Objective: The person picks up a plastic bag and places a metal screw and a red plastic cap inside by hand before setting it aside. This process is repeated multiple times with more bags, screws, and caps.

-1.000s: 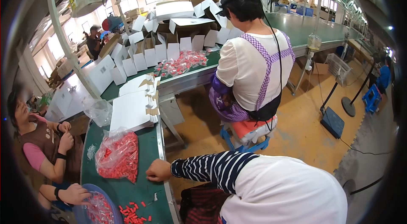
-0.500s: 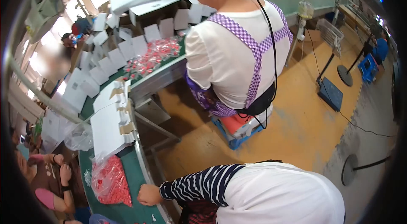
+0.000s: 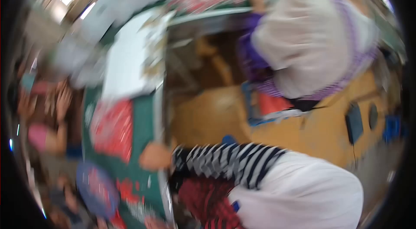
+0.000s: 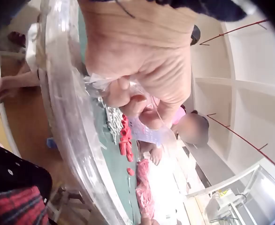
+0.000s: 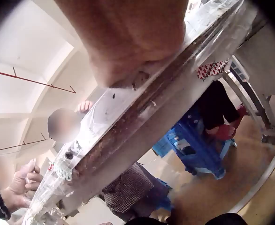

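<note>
My left hand [image 4: 140,51] has its fingers curled in and pinches some clear plastic film [image 4: 97,80] close over the table edge. Beyond those fingers lie small white sticks [image 4: 113,122] and small red plastic pieces [image 4: 126,143]. Knuckles down, my right hand [image 3: 156,156] rests at the edge of the green table [image 3: 142,125], fingers curled under and nothing showing in it. A clear bag of red pieces [image 3: 113,127] lies just beyond it. The right wrist view hides the fingertips of that hand.
A blue basin [image 3: 95,190] of red pieces stands by the table's far side. A stack of white cartons [image 3: 130,55] lies farther along. One person in purple checked straps [image 3: 316,42] sits to the right; another person's arms [image 3: 60,107] show at left.
The head view has swung and is blurred now; the blue basin and loose red pieces are fully back in it. My right hand stays at the table edge beside the bag.
</note>
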{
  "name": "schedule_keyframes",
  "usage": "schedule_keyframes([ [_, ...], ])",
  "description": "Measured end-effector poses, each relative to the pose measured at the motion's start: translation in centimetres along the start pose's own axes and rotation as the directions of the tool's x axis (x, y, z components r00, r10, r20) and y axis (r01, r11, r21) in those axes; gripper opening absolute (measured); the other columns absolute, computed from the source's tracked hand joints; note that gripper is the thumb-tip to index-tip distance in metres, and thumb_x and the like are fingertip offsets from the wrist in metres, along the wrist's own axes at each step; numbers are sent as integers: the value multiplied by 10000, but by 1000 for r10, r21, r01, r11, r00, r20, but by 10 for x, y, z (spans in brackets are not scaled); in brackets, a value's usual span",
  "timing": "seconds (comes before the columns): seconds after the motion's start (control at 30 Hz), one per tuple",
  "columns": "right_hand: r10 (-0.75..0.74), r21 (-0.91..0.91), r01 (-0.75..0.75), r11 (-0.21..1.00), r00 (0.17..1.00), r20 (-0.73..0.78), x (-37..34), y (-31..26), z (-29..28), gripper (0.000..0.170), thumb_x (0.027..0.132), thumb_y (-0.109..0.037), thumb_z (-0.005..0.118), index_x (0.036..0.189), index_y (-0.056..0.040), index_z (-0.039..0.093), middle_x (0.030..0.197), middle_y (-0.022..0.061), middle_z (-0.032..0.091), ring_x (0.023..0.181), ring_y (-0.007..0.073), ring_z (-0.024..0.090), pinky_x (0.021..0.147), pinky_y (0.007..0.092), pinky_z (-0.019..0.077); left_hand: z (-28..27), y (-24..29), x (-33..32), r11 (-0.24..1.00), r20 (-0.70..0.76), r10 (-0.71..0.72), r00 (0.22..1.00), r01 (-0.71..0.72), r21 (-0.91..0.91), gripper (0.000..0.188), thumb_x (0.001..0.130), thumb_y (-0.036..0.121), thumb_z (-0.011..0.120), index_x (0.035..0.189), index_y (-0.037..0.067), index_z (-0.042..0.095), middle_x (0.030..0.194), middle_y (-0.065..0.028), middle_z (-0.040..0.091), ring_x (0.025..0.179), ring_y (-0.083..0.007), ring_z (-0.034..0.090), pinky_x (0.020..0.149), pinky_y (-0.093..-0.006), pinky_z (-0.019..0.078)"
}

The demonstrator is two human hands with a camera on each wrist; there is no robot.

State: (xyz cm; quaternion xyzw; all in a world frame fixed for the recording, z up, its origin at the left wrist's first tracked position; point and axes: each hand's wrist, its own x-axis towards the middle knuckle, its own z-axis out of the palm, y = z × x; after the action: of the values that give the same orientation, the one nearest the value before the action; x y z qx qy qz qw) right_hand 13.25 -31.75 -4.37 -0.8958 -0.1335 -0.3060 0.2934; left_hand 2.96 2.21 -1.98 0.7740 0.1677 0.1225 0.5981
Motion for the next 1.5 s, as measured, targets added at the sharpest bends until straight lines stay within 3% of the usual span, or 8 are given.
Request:
schedule_keyframes([
  [0.03,-44,128,43,991,999,7,1,3,-14,191,643,-258,607,545,-96,575,536,127,563,487,302,586,459,421,483,21,-1,1,967,49,244,969,-239,-89,77,925,99,503,958,31,519,708,-12,517,536,-80,478,446,-186,371],
  [0.07,-99,115,87,990,990,102,4,5,-16,151,731,-257,600,650,-130,583,600,96,573,572,286,589,506,420,472,19,33,-8,712,492,574,654,-696,95,165,948,132,471,1036,12,541,727,13,514,550,-46,456,460,-168,353],
  [0.1,-68,111,65,992,997,22,6,0,-18,199,669,-285,598,595,-103,563,559,115,553,525,299,587,491,423,481,28,59,-20,989,311,-71,948,107,-101,217,931,114,510,1114,2,537,727,28,515,538,-22,426,450,-172,329],
  [0.17,45,194,-55,980,998,54,7,-8,-31,260,800,-300,560,632,-102,562,583,118,551,574,331,572,553,441,470,38,57,-29,966,255,-145,956,192,-171,263,845,79,612,1091,-6,573,769,13,590,573,-29,443,484,-173,325],
  [0.4,258,443,-411,797,894,366,13,-34,-42,231,816,-305,655,801,-75,662,670,105,596,612,257,598,595,348,492,52,49,-43,985,290,-6,957,56,-162,170,867,117,648,994,6,630,787,-20,640,597,-28,437,545,-188,340],
  [0.63,-188,719,-348,601,813,551,-13,-122,-14,359,794,-289,724,995,-7,627,880,104,631,769,216,601,712,328,490,53,34,-40,986,205,121,971,-95,-135,117,861,105,668,937,19,649,768,10,600,660,-39,500,574,-188,377],
  [0.8,-41,642,-611,463,709,704,-15,-134,-3,157,895,-145,636,1002,-29,639,828,-2,633,751,65,522,659,246,439,46,34,-38,964,269,84,959,-9,-267,141,858,66,668,979,-7,669,909,-45,637,821,-93,576,752,-234,454],
  [1.5,-68,762,-486,428,823,564,-18,-128,-4,178,871,-47,611,1048,-32,608,965,35,576,835,103,554,731,248,451,51,38,-40,934,253,313,916,-248,-259,144,747,-37,748,748,11,613,757,-24,571,654,-65,508,577,-210,407],
])
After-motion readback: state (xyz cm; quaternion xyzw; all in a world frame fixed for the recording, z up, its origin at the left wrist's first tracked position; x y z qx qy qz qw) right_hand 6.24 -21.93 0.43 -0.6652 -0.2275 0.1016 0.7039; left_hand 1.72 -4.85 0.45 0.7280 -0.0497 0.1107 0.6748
